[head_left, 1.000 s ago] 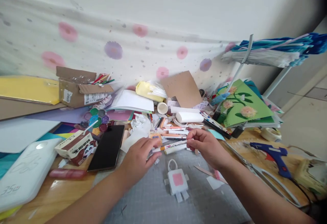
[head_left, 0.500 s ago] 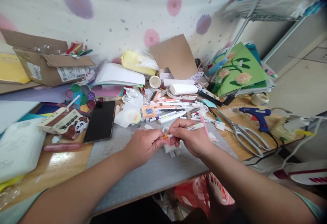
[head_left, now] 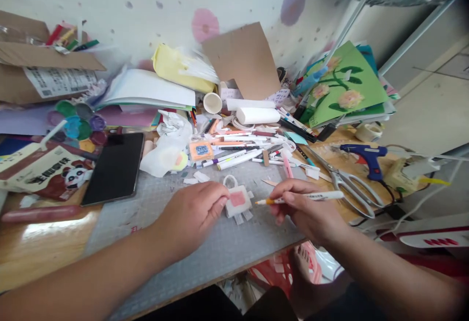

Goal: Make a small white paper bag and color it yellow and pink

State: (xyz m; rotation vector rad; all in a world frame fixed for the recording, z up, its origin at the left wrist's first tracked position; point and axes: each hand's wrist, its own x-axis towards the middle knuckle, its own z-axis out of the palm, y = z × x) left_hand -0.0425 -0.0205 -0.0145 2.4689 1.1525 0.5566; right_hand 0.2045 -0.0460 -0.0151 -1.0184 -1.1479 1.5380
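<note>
My right hand is closed on a white marker whose orange tip points left. Just left of that tip lies a small white bag-shaped craft piece, with a pink patch, a looped handle at the top and small tabs at its right and bottom. My left hand has its thumb and index finger pressed together at the left edge of the piece. Whether anything is pinched between those fingers cannot be made out. The piece lies on a grey cutting mat.
Behind the mat is a pile of pens beside an orange box. A black phone lies at the left. Large scissors and a blue glue gun are at the right.
My hands have moved apart, and the marker's orange tip is now uncovered in my right hand. The white piece shows more fully between them. The view has shifted.
</note>
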